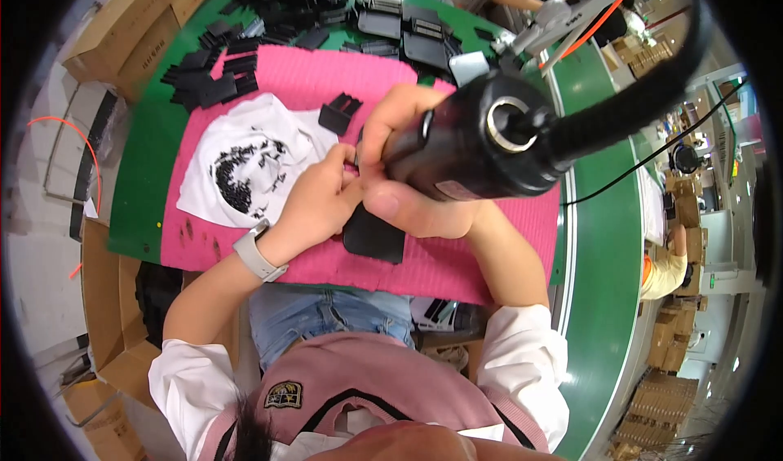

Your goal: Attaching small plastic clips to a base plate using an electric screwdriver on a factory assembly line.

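Note:
My right hand (424,210) is wrapped around a black electric screwdriver (469,147), whose thick cord runs off to the upper right. The driver's tip is hidden behind my fingers. Close against it, my left hand (314,204) has its fingers pinched together on a flat black plastic piece (373,237), which shows below both hands. Left of my left hand lies a white cloth (200,179) with many tiny black screws (236,192) heaped and scattered on it. A small black bracket-like part (339,112) rests just beyond my hands, by the cloth's edge.
A pink foam mat (310,65) covers part of the green table (134,208). Piles of black plastic parts (285,4) and flat black pieces (424,49) lie along the far side. Cardboard boxes (130,45) stand at left. Other people work at the far right.

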`<action>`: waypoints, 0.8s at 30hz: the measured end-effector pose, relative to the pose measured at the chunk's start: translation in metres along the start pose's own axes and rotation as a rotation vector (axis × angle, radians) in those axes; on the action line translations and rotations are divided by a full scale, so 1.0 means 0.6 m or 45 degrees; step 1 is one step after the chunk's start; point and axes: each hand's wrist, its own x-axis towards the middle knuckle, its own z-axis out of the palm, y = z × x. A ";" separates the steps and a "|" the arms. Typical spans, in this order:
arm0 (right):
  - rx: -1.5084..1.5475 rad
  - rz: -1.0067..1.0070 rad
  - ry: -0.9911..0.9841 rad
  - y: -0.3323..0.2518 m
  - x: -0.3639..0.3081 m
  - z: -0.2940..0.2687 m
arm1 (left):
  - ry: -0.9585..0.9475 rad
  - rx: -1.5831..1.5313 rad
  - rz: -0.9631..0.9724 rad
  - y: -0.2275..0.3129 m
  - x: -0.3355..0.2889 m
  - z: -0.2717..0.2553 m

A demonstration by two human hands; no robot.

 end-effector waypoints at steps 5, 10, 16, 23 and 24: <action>0.355 0.007 0.057 -0.030 -0.028 -0.028 | -0.065 0.156 -0.124 0.008 -0.003 -0.012; -0.556 0.584 0.687 -0.067 -0.147 -0.111 | -0.001 0.210 0.065 0.012 -0.044 -0.010; -2.233 0.680 0.500 -0.030 -0.216 -0.131 | 0.238 -0.259 0.228 0.047 -0.069 0.005; -1.551 -0.170 -0.551 -0.051 -0.044 0.013 | 0.256 0.672 1.101 0.123 -0.092 -0.052; -1.492 -0.034 -0.625 -0.047 -0.047 0.013 | 0.230 0.628 1.188 0.124 -0.092 -0.056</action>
